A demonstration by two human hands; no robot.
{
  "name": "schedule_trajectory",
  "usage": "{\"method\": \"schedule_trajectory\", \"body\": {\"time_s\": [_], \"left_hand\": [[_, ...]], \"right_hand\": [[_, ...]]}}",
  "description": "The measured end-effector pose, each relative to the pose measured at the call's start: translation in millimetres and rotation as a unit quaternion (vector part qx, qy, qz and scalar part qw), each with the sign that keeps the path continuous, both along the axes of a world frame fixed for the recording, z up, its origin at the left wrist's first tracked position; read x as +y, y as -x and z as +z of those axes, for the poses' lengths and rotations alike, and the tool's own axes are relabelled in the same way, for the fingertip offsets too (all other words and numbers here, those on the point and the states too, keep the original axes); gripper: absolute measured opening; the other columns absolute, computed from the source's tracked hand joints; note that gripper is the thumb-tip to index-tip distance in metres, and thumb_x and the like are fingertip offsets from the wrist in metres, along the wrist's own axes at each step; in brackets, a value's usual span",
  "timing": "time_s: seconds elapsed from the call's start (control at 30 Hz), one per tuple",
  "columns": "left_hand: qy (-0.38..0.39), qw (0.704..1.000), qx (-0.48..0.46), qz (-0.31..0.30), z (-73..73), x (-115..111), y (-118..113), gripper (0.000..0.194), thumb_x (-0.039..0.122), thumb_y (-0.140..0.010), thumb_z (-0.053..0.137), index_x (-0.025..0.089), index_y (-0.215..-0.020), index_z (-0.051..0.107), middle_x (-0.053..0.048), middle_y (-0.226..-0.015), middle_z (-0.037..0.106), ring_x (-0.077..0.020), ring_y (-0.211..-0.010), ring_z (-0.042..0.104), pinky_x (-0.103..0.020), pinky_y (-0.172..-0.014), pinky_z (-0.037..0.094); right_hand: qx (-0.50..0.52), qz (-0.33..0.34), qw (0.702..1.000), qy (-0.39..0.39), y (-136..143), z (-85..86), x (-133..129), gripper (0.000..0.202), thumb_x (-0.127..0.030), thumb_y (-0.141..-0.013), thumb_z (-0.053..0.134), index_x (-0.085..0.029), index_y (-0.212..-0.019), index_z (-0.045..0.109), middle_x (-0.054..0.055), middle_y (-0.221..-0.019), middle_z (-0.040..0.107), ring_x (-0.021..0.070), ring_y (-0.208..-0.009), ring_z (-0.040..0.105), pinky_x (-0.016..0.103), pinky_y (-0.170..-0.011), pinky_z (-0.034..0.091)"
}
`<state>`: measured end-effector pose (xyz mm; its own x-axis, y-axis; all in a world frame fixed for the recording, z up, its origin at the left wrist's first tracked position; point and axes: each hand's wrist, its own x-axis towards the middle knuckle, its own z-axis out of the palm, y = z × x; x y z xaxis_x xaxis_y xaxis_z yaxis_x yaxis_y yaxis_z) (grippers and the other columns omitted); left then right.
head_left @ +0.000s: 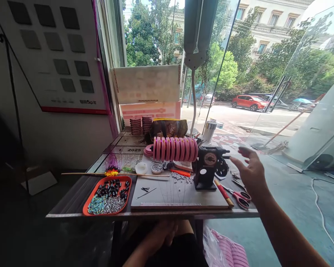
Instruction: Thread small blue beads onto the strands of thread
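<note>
My right hand [252, 170] is raised at the right of a small black winding machine [207, 170], thumb and fingers apart, with nothing between them. Its thumb is close to the machine's side rod [225, 156]; I cannot tell whether they touch. A row of several pink spools [175, 149] is mounted on the machine's left side. Below the table edge, my left hand [160, 235] rests in my lap with its fingers curled together and no object visible in it. Dim light hides part of its fingers.
An orange tray [86, 207] holds black pieces, small metal parts and bluish tubes. A thin rod [80, 173] crosses above it. Grey beads [180, 178] lie on the board [161, 198]. Scissors [242, 200] sit at right. Stacked spools [136, 127] stand behind. A plastic bag [214, 248] is below.
</note>
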<state>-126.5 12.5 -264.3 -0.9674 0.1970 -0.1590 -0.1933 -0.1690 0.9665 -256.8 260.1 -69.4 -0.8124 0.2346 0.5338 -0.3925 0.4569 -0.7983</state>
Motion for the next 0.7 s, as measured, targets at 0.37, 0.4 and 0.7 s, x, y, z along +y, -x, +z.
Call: {"method": "schedule_trajectory", "body": {"time_s": [0.37, 0.4, 0.7], "left_hand": [[0.012, 0.999, -0.017, 0.028, 0.2, 4.9, -8.1, 0.051, 0.071, -0.068, 0.051, 0.020, -0.064, 0.051, 0.009, -0.041, 0.036, -0.0081, -0.040, 0.026, -0.027, -0.047, 0.026], [0.010, 0.999, -0.023, 0.032, -1.1, 6.5, -9.8, 0.051, 0.071, -0.067, 0.051, 0.020, -0.066, 0.051, 0.009, -0.041, 0.035, -0.0077, -0.040, 0.024, -0.026, -0.046, 0.025], [0.075, 0.995, -0.013, 0.062, 1.9, 13.9, -11.2, 0.053, 0.074, -0.069, 0.043, 0.021, -0.070, 0.047, 0.009, -0.044, 0.031, -0.0094, -0.041, 0.025, -0.026, -0.046, 0.026]], "right_hand": [[-0.020, 0.262, 0.830, -0.492, 40.1, 92.7, -137.6, 0.047, -0.052, -0.091, 0.028, -0.023, -0.095, 0.065, 0.007, -0.098, 0.066, 0.0250, -0.091, 0.059, 0.033, -0.073, 0.043], [-0.029, 0.264, 0.824, -0.501, 43.8, 90.0, -139.1, 0.051, -0.054, -0.091, 0.025, -0.023, -0.092, 0.066, 0.007, -0.095, 0.066, 0.0248, -0.087, 0.060, 0.033, -0.070, 0.043], [-0.015, 0.227, 0.817, -0.529, 36.9, 84.5, -134.3, 0.060, -0.058, -0.090, 0.017, -0.021, -0.086, 0.064, 0.008, -0.088, 0.065, 0.0251, -0.084, 0.059, 0.030, -0.061, 0.038]]}}
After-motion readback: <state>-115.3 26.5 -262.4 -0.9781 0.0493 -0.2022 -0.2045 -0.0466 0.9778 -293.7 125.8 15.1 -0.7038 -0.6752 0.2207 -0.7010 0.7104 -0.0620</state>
